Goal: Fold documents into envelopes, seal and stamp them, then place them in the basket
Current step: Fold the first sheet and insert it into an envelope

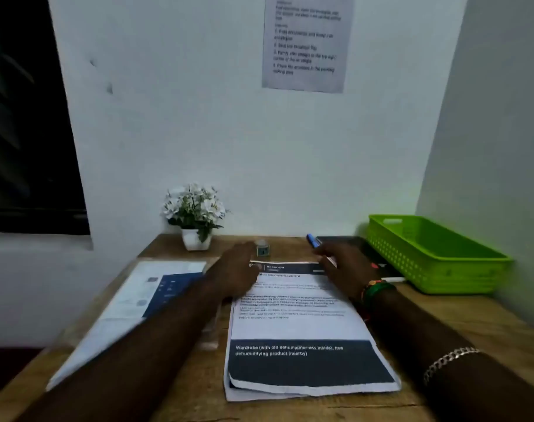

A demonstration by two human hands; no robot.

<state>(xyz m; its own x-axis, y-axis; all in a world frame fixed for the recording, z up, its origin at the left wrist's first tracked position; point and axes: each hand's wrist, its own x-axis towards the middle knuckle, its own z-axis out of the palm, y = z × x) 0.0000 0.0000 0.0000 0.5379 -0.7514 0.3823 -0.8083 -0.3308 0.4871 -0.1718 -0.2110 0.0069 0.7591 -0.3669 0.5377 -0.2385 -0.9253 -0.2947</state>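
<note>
Document [293,327]: we are keeping it flat on the tabletop [472,324], squared in front of us, likely for folding.
Left hand [233,274]: resting on its top edge; curl too blurred to tell.
Right hand [348,269]: gripping a blue pen [313,240] at the far corner.
Basket [436,254]: waiting at right.

Printed documents [302,327] lie flat, unfolded, mid-desk; the green basket [436,254] stands far right

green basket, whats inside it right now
Nothing shows inside the green perforated plastic basket: the visible part of its inner floor and far wall is bare, with no envelopes. The near wall hides the front strip of the floor, so that part cannot be checked.
</note>
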